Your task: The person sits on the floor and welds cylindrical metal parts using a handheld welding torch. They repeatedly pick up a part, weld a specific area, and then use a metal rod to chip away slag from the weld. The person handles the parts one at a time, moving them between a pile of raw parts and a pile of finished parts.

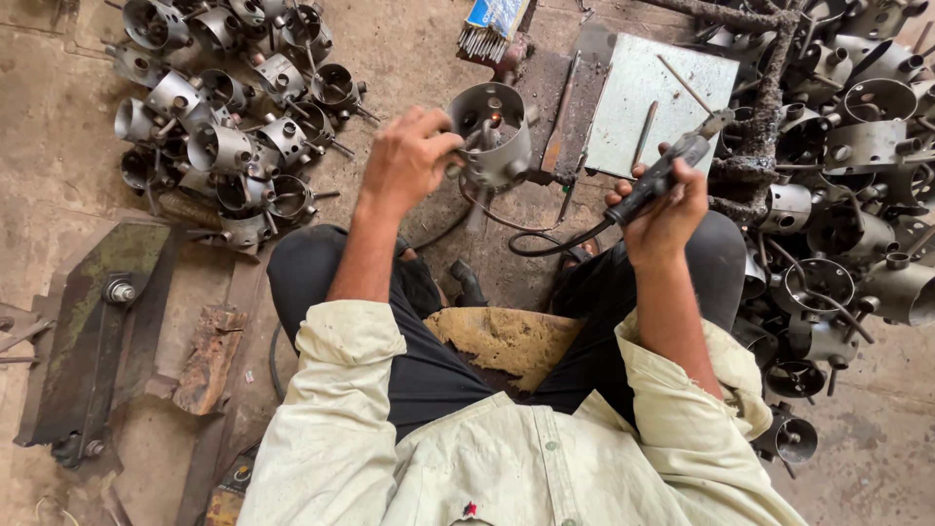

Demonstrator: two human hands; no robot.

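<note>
My left hand (409,156) grips a grey metal cup-shaped part (495,136) by its side, holding it above the floor with its open mouth facing me; a small orange glow shows inside it. My right hand (667,209) is closed around the black handle of a welding electrode holder (662,175), whose jaw points up and to the right, away from the part. A black cable (545,244) loops from the holder down between my knees. I sit low, with both knees spread.
Heaps of similar metal cups lie at the upper left (224,127) and along the right (857,195). A grey steel plate (657,102) with loose rods lies ahead, a packet of electrodes (492,29) beyond it. A green metal bracket (93,321) rests at left.
</note>
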